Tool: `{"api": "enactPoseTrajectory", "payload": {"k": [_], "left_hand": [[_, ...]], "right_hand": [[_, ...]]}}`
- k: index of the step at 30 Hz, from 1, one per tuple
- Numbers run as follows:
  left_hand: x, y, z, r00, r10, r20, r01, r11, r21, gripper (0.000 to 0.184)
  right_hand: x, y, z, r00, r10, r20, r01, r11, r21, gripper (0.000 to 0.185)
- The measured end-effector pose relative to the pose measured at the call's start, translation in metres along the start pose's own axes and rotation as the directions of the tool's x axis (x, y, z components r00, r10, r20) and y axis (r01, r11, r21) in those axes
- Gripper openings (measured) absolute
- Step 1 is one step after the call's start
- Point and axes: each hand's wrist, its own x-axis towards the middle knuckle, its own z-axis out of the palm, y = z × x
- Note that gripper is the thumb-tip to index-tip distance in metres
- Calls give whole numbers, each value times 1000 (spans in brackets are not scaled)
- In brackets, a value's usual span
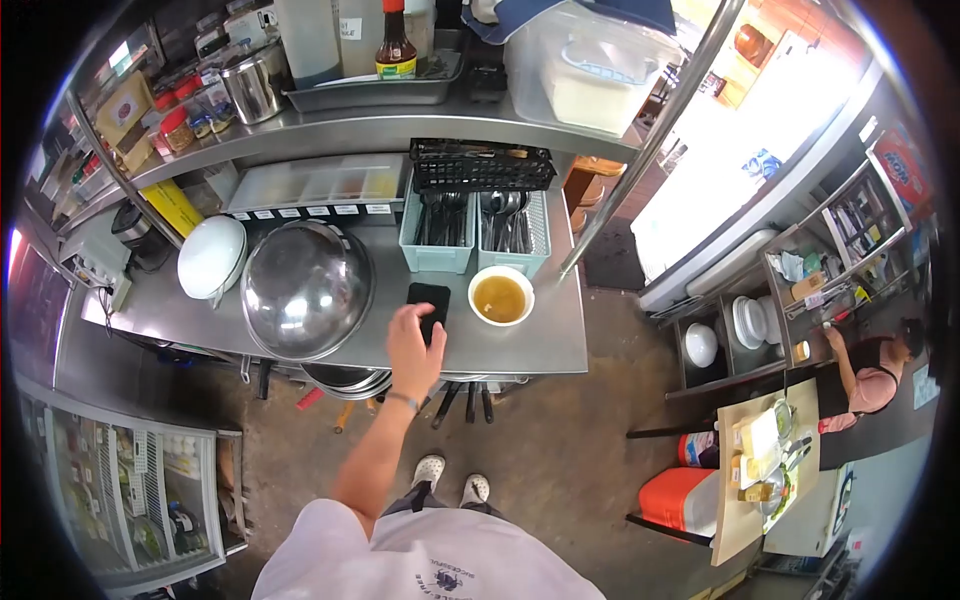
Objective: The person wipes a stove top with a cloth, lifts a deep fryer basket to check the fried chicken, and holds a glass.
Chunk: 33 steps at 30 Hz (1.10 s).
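My left hand (411,352) reaches over the steel counter, its thumb and fingers apart at the lower edge of a black smartphone (429,297). The phone lies flat with its dark face up; whether my fingertips touch it I cannot tell. Just right of the phone stands a white bowl (530,313) of yellowish-brown liquid. A large upturned steel bowl (307,288) sits to the left of my hand. Behind the phone are two pale blue bins (438,258) holding spoons and other cutlery. My right hand is out of view.
Stacked white bowls (212,258) stand at the counter's left. An overhead shelf (350,133) carries bottles, jars and a plastic tub (590,75). Pan handles (470,403) stick out below the front edge. At far right, another person (872,375) works by a wooden table (735,495).
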Motion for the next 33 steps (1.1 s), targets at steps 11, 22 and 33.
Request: {"api": "enactPoseTrajectory", "payload": {"k": [11,22,33], "left_hand": [[-9,207,-106,562,730,-388,-523,-50,-851,5],[-18,204,-118,666,745,-48,-27,-41,-999,21],[-25,222,-120,808,497,-316,-251,-194,-948,19]], "right_hand": [[44,-134,-193,655,743,136,-518,310,797,27],[20,-154,-127,578,770,270,-539,111,835,26],[-9,-129,-33,636,766,89,-387,217,896,22]]}}
